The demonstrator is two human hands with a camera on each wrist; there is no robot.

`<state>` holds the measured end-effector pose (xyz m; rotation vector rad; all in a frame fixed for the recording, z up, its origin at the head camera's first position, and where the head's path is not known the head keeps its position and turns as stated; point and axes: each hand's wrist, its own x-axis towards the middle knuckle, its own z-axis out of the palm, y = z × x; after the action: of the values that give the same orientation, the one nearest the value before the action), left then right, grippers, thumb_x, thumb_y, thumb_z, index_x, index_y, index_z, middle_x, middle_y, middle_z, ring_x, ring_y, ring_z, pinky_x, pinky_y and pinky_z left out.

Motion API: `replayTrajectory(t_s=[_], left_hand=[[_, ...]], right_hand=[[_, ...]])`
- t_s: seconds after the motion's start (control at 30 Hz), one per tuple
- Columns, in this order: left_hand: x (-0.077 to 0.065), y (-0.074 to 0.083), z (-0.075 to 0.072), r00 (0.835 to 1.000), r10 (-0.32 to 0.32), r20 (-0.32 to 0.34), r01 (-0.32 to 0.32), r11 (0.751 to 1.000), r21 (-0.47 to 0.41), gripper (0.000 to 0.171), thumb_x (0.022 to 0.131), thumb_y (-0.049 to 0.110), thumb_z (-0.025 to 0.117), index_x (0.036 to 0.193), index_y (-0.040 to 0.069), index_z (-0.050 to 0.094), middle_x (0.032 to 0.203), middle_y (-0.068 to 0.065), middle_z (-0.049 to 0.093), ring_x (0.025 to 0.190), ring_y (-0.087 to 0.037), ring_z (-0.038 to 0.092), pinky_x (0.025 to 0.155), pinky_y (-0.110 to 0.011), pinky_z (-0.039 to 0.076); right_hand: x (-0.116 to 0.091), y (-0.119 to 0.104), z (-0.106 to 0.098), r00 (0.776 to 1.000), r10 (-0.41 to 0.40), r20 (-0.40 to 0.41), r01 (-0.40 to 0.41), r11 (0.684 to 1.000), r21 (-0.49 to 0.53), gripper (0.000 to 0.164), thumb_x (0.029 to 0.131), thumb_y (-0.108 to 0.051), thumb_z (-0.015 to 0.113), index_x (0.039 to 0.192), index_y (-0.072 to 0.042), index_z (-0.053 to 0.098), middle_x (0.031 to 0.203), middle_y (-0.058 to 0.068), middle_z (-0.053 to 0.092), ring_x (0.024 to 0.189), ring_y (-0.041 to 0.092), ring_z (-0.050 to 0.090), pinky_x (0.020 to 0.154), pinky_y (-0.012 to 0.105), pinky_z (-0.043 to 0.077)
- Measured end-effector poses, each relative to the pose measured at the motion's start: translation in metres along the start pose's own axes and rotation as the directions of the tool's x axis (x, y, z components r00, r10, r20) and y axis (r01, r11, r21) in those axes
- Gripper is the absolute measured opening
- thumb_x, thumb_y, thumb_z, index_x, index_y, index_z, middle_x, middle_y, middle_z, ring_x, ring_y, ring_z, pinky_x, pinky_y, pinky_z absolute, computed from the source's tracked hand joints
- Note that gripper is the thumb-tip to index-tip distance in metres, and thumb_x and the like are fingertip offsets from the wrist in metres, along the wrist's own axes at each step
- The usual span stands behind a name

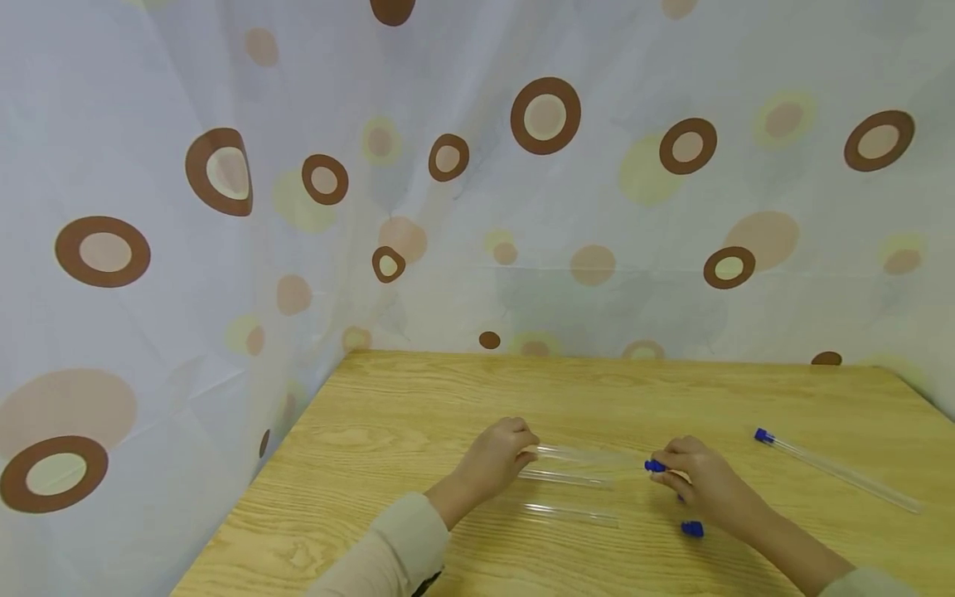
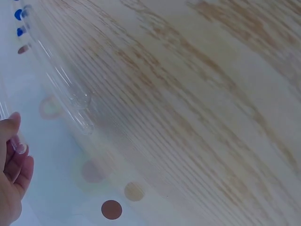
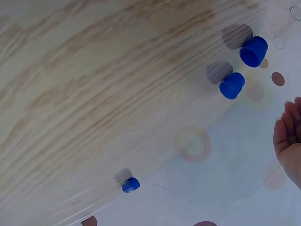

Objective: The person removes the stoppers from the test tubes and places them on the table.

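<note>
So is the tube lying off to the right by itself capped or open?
Capped. The lone tube lies flat on the table with a blue cap on its far end, apart from both hands.

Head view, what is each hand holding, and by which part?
The left hand grips the closed end of a clear plastic test tube. The right hand pinches a small blue cap at that tube's open end.

The table (image 1: 388,414) is pale wood-grain laminate, smooth with a soft sheen. The test tubes (image 1: 567,477) are clear, glossy plastic or glass; which one cannot be told. Their loose blue caps (image 3: 232,85) look like smooth matt plastic. The spotted curtain (image 1: 224,249) is thin, matt, creased cloth.
</note>
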<state>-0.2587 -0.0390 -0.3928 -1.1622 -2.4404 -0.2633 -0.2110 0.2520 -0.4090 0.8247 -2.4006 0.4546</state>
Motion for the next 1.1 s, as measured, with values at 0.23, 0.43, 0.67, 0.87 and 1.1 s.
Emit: replayTrajectory(t_s=[0.23, 0.43, 0.67, 0.87, 1.1], left_hand=[[0.000, -0.002, 0.002, 1.000, -0.016, 0.002, 0.016, 1.000, -0.018, 0.015, 0.083, 0.018, 0.068, 0.095, 0.009, 0.070, 0.092, -0.001, 0.065, 0.085, -0.011, 0.062, 0.075, -0.008, 0.049], [0.001, -0.002, 0.003, 0.999, -0.043, 0.022, 0.043, 0.999, -0.030, 0.016, 0.084, 0.018, 0.066, 0.096, 0.008, 0.070, 0.094, -0.001, 0.065, 0.087, -0.011, 0.062, 0.076, -0.008, 0.049], [0.003, -0.004, 0.005, 0.998, -0.058, 0.026, 0.059, 0.997, -0.043, 0.017, 0.084, 0.017, 0.066, 0.097, 0.006, 0.070, 0.093, -0.002, 0.065, 0.085, -0.011, 0.062, 0.075, -0.007, 0.049], [0.004, -0.008, 0.009, 0.997, -0.073, 0.027, 0.074, 0.996, -0.045, 0.017, 0.084, 0.017, 0.066, 0.097, 0.007, 0.070, 0.094, -0.001, 0.066, 0.086, -0.012, 0.063, 0.075, -0.007, 0.049], [0.003, -0.010, 0.010, 0.996, -0.082, 0.018, 0.082, 0.995, -0.048, 0.016, 0.082, 0.016, 0.068, 0.095, 0.007, 0.070, 0.093, -0.001, 0.066, 0.087, -0.012, 0.063, 0.074, -0.008, 0.050]], right_hand=[[0.001, 0.000, 0.000, 1.000, 0.011, -0.015, -0.011, 1.000, -0.006, 0.024, 0.063, 0.002, 0.077, 0.086, 0.004, 0.070, 0.079, -0.001, 0.060, 0.069, 0.012, 0.052, 0.051, 0.015, 0.046], [0.001, 0.002, -0.001, 0.998, 0.070, -0.005, -0.070, 0.997, -0.012, 0.023, 0.066, 0.000, 0.077, 0.087, 0.004, 0.070, 0.081, 0.000, 0.062, 0.070, 0.013, 0.053, 0.052, 0.016, 0.047], [-0.002, 0.007, -0.002, 0.993, 0.120, 0.000, -0.120, 0.992, -0.026, 0.023, 0.066, -0.001, 0.077, 0.088, 0.004, 0.071, 0.081, 0.001, 0.062, 0.071, 0.016, 0.056, 0.054, 0.018, 0.049], [-0.003, 0.011, -0.004, 0.992, 0.129, 0.000, -0.129, 0.991, -0.019, 0.021, 0.066, -0.001, 0.077, 0.086, 0.002, 0.071, 0.079, -0.001, 0.062, 0.070, 0.013, 0.055, 0.053, 0.018, 0.048], [-0.005, 0.013, -0.005, 0.989, 0.147, 0.029, -0.146, 0.989, -0.018, 0.021, 0.068, -0.002, 0.076, 0.087, 0.002, 0.071, 0.079, -0.002, 0.062, 0.069, 0.011, 0.055, 0.054, 0.018, 0.048]])
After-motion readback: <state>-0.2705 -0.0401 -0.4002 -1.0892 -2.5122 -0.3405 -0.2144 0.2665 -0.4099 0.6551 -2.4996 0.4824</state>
